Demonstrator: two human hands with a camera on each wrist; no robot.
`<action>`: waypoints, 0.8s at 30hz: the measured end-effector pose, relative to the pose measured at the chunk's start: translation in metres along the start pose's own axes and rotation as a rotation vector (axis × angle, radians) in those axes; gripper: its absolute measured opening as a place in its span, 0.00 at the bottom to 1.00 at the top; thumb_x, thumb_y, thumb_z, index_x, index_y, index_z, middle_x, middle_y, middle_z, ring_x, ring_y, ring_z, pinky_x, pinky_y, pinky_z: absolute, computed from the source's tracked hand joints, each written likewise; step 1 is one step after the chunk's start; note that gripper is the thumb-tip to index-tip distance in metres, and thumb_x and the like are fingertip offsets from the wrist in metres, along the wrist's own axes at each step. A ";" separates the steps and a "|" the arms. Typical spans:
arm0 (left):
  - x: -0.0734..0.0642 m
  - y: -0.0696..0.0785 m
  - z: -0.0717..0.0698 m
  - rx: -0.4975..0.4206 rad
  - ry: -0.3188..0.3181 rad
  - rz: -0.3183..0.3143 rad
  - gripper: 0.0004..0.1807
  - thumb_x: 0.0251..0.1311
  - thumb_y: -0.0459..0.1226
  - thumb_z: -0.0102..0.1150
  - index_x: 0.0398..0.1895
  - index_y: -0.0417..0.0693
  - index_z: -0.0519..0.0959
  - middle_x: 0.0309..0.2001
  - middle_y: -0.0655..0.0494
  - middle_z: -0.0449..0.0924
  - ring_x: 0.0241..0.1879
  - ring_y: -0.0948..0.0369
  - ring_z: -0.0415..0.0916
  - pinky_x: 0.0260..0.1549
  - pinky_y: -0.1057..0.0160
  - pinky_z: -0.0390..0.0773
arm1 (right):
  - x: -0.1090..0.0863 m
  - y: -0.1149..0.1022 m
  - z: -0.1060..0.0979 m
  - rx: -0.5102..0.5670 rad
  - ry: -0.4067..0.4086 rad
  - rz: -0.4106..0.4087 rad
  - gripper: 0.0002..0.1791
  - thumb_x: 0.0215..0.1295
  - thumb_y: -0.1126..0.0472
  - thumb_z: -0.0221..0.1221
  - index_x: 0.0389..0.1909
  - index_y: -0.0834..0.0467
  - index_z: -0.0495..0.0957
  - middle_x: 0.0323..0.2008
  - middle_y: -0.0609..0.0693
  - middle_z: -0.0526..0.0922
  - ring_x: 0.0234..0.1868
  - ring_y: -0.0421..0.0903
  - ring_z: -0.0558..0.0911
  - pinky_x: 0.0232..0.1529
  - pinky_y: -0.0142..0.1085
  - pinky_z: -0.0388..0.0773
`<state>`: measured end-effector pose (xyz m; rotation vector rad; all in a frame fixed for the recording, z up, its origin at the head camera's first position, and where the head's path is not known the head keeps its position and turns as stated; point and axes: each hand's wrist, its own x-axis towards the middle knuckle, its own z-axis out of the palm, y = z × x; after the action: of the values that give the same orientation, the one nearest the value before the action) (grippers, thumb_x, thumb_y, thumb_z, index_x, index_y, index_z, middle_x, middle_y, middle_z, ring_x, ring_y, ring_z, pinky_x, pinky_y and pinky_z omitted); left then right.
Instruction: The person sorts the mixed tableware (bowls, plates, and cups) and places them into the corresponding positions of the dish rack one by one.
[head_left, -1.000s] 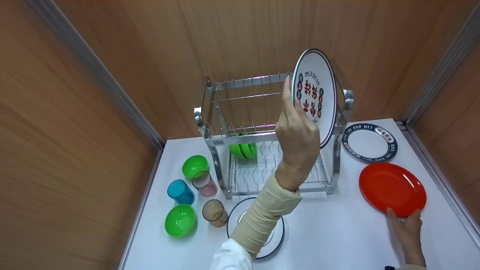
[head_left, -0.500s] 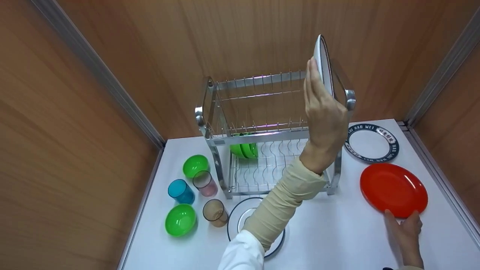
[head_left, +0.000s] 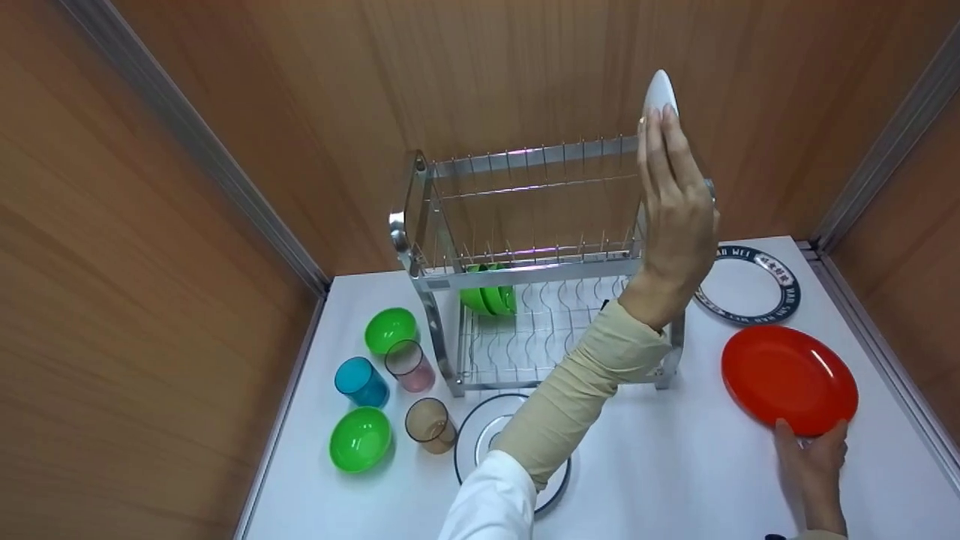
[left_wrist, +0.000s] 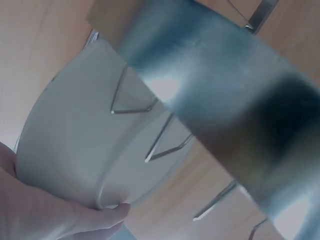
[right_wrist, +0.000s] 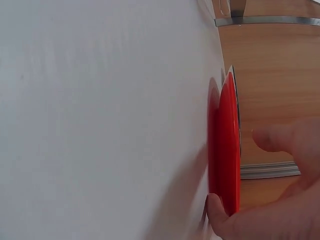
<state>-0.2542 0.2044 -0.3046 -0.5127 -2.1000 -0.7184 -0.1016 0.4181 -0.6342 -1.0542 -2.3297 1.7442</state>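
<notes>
Left fingers against the underside of the white plate

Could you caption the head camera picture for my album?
Left grip holds a white plate on edge at a metal dish rack; right grip touches a red plate.

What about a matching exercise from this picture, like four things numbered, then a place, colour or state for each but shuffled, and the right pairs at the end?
Things:
1. Left hand
2. Red plate
3. Blue cup
4. Lettered plate

Places, colours or states:
A. Standing between two green bowls on the table
B. White with a broad dark rim
C. Holding a white plate up at the rack
D. Touched at its near edge by the right hand

Right pairs: 1-C, 2-D, 3-A, 4-B.
</notes>
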 end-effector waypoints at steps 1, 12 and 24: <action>0.000 -0.001 0.003 0.037 -0.015 0.012 0.41 0.65 0.31 0.66 0.75 0.27 0.56 0.75 0.34 0.56 0.77 0.45 0.53 0.70 0.61 0.56 | 0.000 0.001 0.000 0.014 0.009 -0.011 0.67 0.60 0.52 0.74 0.78 0.30 0.27 0.80 0.53 0.47 0.77 0.60 0.53 0.70 0.59 0.67; 0.004 -0.008 0.015 0.138 -0.098 0.098 0.34 0.72 0.32 0.56 0.76 0.27 0.56 0.76 0.34 0.57 0.76 0.45 0.54 0.75 0.57 0.42 | 0.003 0.003 0.002 0.048 0.049 0.020 0.63 0.63 0.53 0.72 0.79 0.32 0.30 0.81 0.52 0.47 0.77 0.58 0.54 0.71 0.57 0.66; 0.015 -0.019 0.023 0.022 -0.201 0.065 0.42 0.67 0.30 0.62 0.78 0.28 0.50 0.77 0.33 0.51 0.78 0.43 0.49 0.73 0.55 0.41 | 0.002 0.008 0.005 0.013 0.074 -0.063 0.57 0.67 0.59 0.68 0.80 0.33 0.35 0.79 0.50 0.54 0.75 0.52 0.60 0.66 0.38 0.72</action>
<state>-0.2873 0.2065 -0.3097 -0.6612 -2.2626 -0.6271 -0.1008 0.4161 -0.6436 -1.0138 -2.2788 1.6668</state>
